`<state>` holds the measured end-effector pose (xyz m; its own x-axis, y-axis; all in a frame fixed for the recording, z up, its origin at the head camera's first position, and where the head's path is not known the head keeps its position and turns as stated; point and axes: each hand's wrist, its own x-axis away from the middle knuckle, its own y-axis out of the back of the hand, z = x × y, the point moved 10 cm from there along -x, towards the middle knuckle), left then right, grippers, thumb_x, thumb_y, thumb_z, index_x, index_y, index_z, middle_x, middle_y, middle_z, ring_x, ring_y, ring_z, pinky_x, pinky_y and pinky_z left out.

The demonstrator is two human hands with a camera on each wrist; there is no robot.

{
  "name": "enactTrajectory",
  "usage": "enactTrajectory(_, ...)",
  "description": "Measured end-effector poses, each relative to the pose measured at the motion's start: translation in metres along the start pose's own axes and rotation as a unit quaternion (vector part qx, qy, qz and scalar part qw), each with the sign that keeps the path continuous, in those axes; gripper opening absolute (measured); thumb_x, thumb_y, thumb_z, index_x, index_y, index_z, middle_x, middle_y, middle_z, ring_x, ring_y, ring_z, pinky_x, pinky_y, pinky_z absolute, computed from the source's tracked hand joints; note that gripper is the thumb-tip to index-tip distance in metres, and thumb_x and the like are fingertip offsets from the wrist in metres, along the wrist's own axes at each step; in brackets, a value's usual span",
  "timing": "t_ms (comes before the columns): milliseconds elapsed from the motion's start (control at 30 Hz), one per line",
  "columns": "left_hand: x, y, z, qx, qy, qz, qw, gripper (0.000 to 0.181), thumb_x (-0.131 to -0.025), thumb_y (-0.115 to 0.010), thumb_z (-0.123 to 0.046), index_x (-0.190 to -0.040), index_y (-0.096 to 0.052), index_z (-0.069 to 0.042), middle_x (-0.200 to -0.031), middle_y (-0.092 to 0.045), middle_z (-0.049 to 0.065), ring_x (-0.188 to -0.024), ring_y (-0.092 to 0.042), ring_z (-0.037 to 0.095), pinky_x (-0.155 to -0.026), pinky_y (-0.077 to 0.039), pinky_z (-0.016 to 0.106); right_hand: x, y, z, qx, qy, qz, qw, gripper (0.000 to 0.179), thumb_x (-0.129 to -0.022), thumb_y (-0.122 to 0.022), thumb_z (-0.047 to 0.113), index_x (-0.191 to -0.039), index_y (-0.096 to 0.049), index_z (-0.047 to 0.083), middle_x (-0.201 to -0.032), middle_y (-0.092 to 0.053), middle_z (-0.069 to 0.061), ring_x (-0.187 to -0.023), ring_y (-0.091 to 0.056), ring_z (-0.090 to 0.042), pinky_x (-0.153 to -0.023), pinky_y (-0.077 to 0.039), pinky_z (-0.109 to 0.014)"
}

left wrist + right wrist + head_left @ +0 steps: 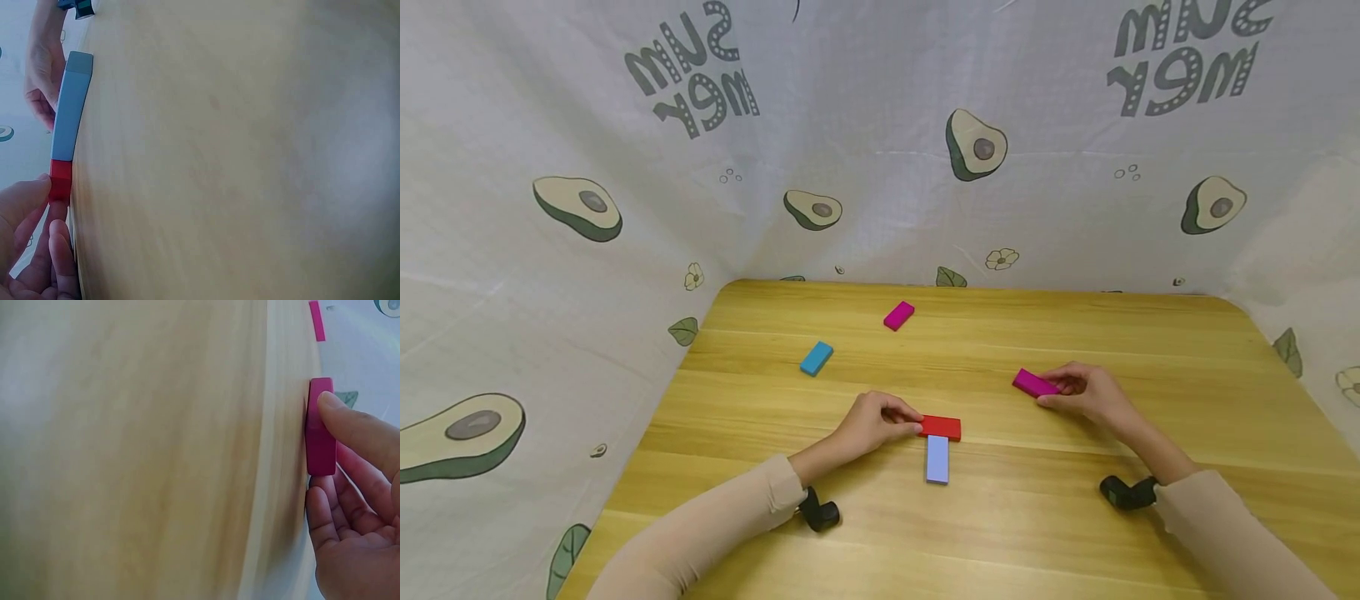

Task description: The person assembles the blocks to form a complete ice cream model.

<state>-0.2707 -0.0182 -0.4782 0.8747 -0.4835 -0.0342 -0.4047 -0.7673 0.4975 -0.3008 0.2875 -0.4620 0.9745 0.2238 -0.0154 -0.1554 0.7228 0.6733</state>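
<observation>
On the near part of the wooden table (1075, 542) both forearms come in wearing beige sleeves (715, 517), each with a small black camera mount (818, 510) strapped under the wrist. Just beyond them, near the middle, a pale lavender-blue block (937, 458) lies flat with its long side running near to far, and its far end touches the long side of a red block (942, 427) laid crosswise, so the two form a T. The left hand (876, 423) has its fingers curled and its fingertips pinching the left end of the red block; the left wrist view shows thumb and fingers (25, 206) closed on that red end, with the lavender block continuing beyond it. To the right and a little farther off, the right hand (1086, 392) pinches the right end of a magenta block (1034, 383) that lies on the table at a slant; the right wrist view shows the thumb (350, 422) pressed on the top face and the fingers curled below its edge. All the blocks are plain, flat rectangular pieces in solid colours with no markings. Farther back on the left a light blue block (816, 357) lies alone, and beyond it, nearer the far edge, a second magenta block (898, 316). A white cloth backdrop (880, 167) printed with avocado halves, leaves and small flowers encloses the table; its grey dotted lettering appears mirrored and upside down, and seems to read "SUMMER".
</observation>
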Motion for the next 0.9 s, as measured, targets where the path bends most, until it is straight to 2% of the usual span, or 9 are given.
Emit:
enactTrajectory(233, 0.0, 0.0, 0.0, 0.004, -0.001, -0.001, 1.0, 0.013, -0.086, -0.08, -0.016, -0.099, -0.081, -0.012, -0.087, -0.074, -0.007, -0.071, -0.059, 0.005, -0.064, -0.05, 0.021, -0.002, -0.003, 0.001, -0.005, 0.0, 0.007, 1.0, 0.039, -0.085, -0.081, 0.015, -0.115, -0.069, -0.008, -0.102, -0.065, -0.017, -0.08, -0.055, -0.015, -0.066, -0.05, -0.021)
enactTrajectory(900, 0.0, 0.0, 0.001, 0.008, 0.008, -0.002, 0.9999, 0.013, -0.086, -0.08, -0.015, -0.099, -0.081, -0.011, -0.087, -0.074, -0.008, -0.07, -0.058, 0.005, -0.063, -0.049, 0.02, -0.011, -0.015, 0.01, -0.006, 0.007, 0.019, 0.9998, 0.041, -0.086, -0.081, 0.017, -0.116, -0.069, -0.008, -0.098, -0.065, -0.014, -0.08, -0.055, -0.018, -0.066, -0.049, -0.022)
